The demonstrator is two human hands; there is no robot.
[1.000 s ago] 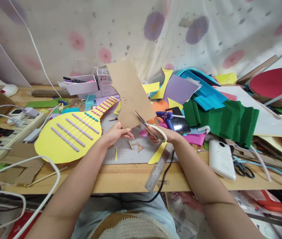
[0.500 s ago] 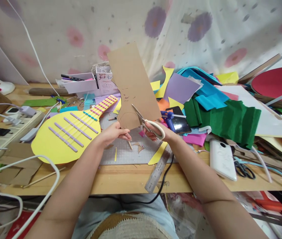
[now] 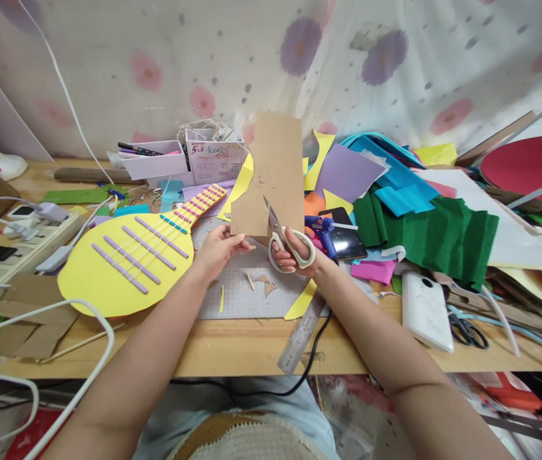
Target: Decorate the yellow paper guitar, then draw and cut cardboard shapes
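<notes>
My left hand (image 3: 220,252) pinches the lower left corner of a brown piece of cardboard (image 3: 280,153), which stands up off the table with a curved notch in its left edge and faint marks on it. My right hand (image 3: 294,252) has its fingers through the white handles of a pair of scissors (image 3: 275,220). The blades point up at the cardboard's lower part and look partly open, overlapping its bottom edge. Left of my hands lies a yellow paper instrument (image 3: 83,268) with purple strips and strings.
A grey cutting mat (image 3: 237,303) with scraps lies under my hands. A metal ruler (image 3: 302,335) hangs past its front edge. To the right are a blue glue gun (image 3: 323,233), green crepe paper (image 3: 443,236), a white power bank (image 3: 426,310) and black scissors (image 3: 466,329). A power strip (image 3: 26,255) sits left.
The cardboard has turned from leaning left to nearly upright, and its top is lower. The scissors have turned so their handles face me more. My left hand still grips the corner.
</notes>
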